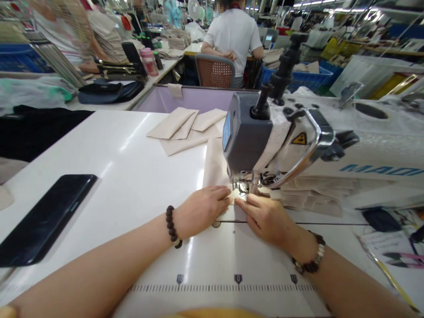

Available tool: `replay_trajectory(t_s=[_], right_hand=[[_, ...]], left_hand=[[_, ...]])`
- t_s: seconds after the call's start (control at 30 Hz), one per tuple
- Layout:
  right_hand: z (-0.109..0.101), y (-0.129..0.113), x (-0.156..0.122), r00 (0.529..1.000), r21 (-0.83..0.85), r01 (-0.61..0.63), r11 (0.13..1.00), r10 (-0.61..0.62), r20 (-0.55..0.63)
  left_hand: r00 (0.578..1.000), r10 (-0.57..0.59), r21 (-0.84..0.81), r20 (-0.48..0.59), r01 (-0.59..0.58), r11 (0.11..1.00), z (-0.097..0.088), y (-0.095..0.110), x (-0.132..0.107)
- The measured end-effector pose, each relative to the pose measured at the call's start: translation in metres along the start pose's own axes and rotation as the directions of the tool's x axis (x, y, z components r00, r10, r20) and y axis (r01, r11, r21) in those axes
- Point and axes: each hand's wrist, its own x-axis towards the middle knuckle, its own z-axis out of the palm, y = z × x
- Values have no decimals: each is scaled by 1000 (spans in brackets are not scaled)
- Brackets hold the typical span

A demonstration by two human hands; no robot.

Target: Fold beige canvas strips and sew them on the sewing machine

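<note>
White worktop (139,176), wide, glossy. Grey sewing machine (251,137) stands on it right of centre, head toward the camera. Beige fabric strip (215,165) lies flat on the worktop, running from under the machine head away toward a loose pile of beige pieces (185,128). Near end of the strip sits at the presser foot (243,187), between the two hands. Dark phone (46,218) lies well apart on the left.

Step in hand, as judged: feeding the strip under the foot. To do it well: press lightly, both sides even, edge parallel to the foot, fingertips clear of the needle, let the machine pull the cloth, no tugging.

Left hand (202,210): palm down, fingers loosely curled, tips pressing the strip just left of the foot; not clenched. Right hand (268,218): palm down, fingers stretched forward, tips on the cloth just in front of the foot. Neither lifts anything. Forearms converge low over the worktop, wrists nearly flat, a bead bracelet (172,226) on each.
</note>
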Motion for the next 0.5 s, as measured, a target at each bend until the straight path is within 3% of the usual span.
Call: replay_trajectory(t_s=[0.17, 0.5], right_hand=[[2, -2, 2, 998, -87, -59, 994, 60, 8], [3, -4, 3, 995, -94, -101, 990, 100, -18]], left_hand=[[1000, -14, -11, 18, 14, 1000, -3, -3, 4], [997, -79, 19, 16, 79, 997, 0, -9, 11]])
